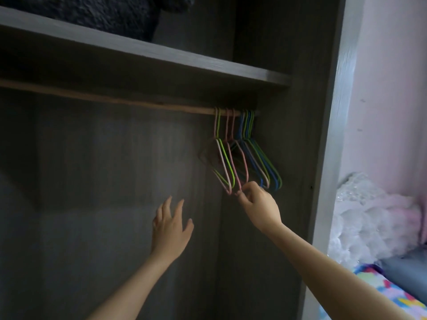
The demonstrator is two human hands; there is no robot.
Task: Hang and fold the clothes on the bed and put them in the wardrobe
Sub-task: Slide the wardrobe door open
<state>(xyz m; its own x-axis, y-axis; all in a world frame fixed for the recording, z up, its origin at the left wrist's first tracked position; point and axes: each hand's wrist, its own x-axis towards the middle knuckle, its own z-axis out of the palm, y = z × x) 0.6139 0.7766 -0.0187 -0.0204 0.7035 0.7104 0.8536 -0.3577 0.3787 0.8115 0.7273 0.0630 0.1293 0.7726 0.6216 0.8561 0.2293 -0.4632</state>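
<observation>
right hand – fingers pinch bottom corner of pink hanger on wardrobe rail, likely to unhook it | left hand – fingers spread, empty, raised to help | clothes not visible; bed at right

the 2 hands reach into the wardrobe. the left hand is left of and below the right hand, apart from it and touching nothing. the hangers hang bunched just above the right hand, whose fingertips pinch the lower corner of 1 of them. the rail bearing them runs above both hands, the shelf above it. a bundle of fabric lies on the shelf, above and left of the left hand. the bed lies outside the wardrobe, right of and below the right hand.
</observation>
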